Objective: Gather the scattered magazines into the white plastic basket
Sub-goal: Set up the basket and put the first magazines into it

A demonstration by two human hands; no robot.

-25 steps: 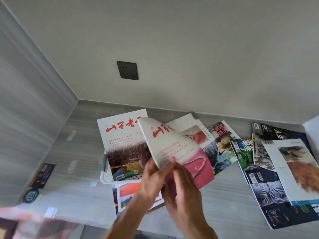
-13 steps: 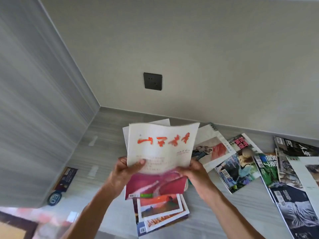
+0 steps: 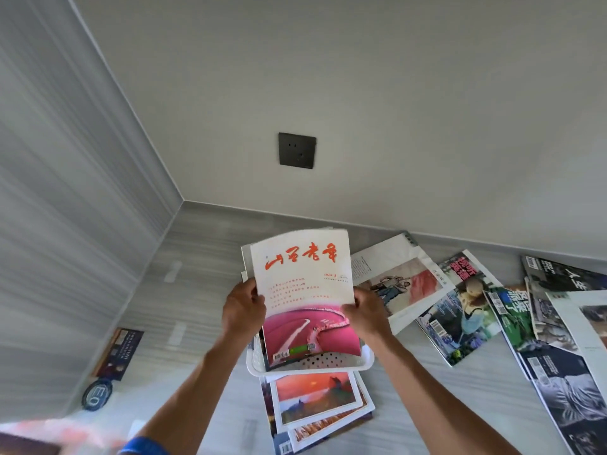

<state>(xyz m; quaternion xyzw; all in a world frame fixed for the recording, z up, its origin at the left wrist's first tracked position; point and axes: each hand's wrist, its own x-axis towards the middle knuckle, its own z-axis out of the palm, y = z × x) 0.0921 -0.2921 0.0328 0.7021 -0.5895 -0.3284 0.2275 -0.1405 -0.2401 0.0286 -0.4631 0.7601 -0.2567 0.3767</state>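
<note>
Magazine (image 3: 303, 290) stands upright, long axis vertical, bottom edge already inside the white basket (image 3: 310, 364) directly below. I pinch its sides with left hand (image 3: 243, 310) and right hand (image 3: 366, 311), equally near.

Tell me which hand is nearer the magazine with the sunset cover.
Left, narrowly. The left hand grips the pink magazine above the sunset magazine; the right hand sits farther right.
</note>
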